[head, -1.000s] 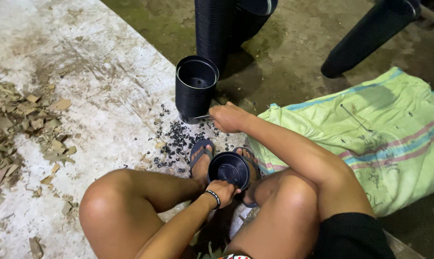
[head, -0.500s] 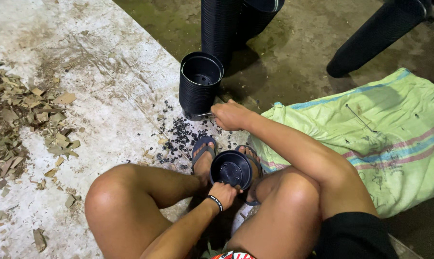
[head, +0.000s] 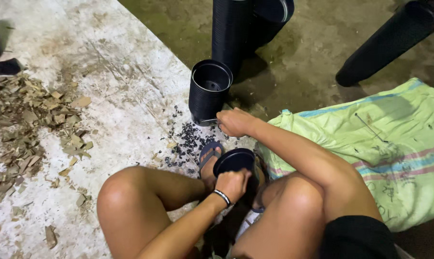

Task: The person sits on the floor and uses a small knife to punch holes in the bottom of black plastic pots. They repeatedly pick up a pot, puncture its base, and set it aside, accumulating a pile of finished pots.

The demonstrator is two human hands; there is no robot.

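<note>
We sit on the ground with a round black plastic pot (head: 236, 162) between our feet, one hand on it and the other out at a stack.

Our left hand (head: 233, 183) is clenched on the near rim of that pot, which rests just past our knees against our sandalled foot (head: 210, 158). Our right hand (head: 233, 122) is curled at the base of the short stack of nested black plastic pots (head: 208, 91); what it grips there, we cannot tell. A scatter of small black punched-out bits (head: 188, 141) lies on the pale concrete floor (head: 106, 72) between stack and foot, which suggests some pots are done. Tall columns of black pots (head: 231, 29) beyond look like plenty left. A green woven sack (head: 394, 139) lies to our right.
</note>
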